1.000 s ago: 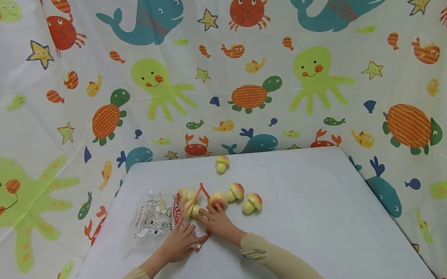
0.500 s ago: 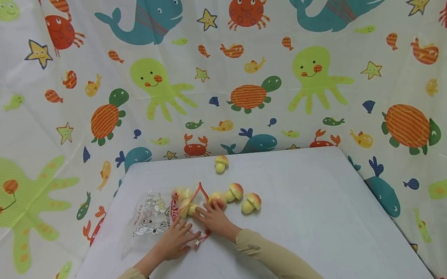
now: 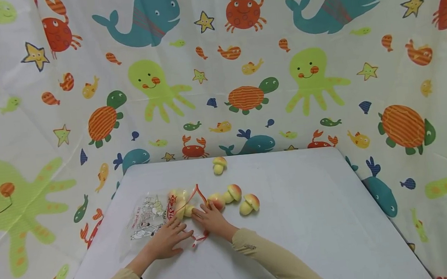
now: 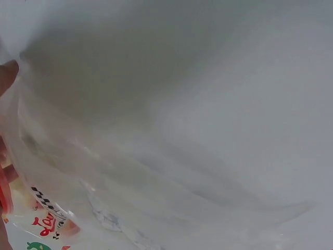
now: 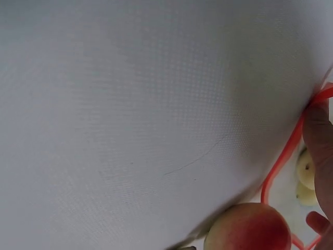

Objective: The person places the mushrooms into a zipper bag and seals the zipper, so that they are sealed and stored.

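Working well at the mouth of the clear printed drawstring bag (image 3: 145, 222) is probably calling for pinning its slack film with one hand while the other is guiding one toy mushroom (image 3: 188, 210) at a time, without the red drawstring (image 5: 295, 136) snagging fingers or caps. That mushroom is lying at the bag's mouth; a red-capped mushroom (image 5: 248, 230) is lying just beside the right hand (image 3: 215, 222), and three loose mushrooms are resting farther off on the white bench (image 3: 313, 224).

Both forearms are converging from the near side. The left hand (image 3: 165, 241) is resting across the bag's edge, its grip loosely spread, apparently holding nothing. The right fingers are extending unclosed, seemingly touching the stem.
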A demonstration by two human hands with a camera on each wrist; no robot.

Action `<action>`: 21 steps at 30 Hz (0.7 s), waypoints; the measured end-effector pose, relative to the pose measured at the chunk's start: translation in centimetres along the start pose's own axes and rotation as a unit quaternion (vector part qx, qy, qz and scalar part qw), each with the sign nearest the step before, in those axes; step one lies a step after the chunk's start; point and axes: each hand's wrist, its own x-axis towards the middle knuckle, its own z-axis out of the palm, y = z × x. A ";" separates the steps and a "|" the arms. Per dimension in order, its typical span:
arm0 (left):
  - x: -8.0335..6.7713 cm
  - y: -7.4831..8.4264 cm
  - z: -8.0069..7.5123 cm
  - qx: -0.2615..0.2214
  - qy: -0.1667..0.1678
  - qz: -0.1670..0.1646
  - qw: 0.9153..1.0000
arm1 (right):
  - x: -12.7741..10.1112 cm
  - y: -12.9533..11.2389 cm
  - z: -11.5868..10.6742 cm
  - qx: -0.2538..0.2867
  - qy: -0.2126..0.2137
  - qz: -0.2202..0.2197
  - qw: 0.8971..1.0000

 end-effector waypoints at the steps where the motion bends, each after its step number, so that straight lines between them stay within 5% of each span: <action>1: 0.0 0.0 -0.1 0.001 -0.003 0.002 1.000 | 0.0 0.0 -0.1 -0.001 -0.004 -0.001 1.000; 8: -0.1 -0.2 -0.3 -0.008 -0.033 0.003 0.999 | 0.2 0.1 -0.1 -0.006 -0.017 -0.010 1.000; 15: -0.2 -0.2 -0.2 0.000 -0.040 -0.002 0.999 | 1.1 -0.5 3.0 -0.043 0.019 -0.015 0.999; 21: -0.2 -0.3 0.0 0.003 -0.029 0.001 1.000 | 0.6 0.1 0.2 -0.035 -0.003 -0.012 0.999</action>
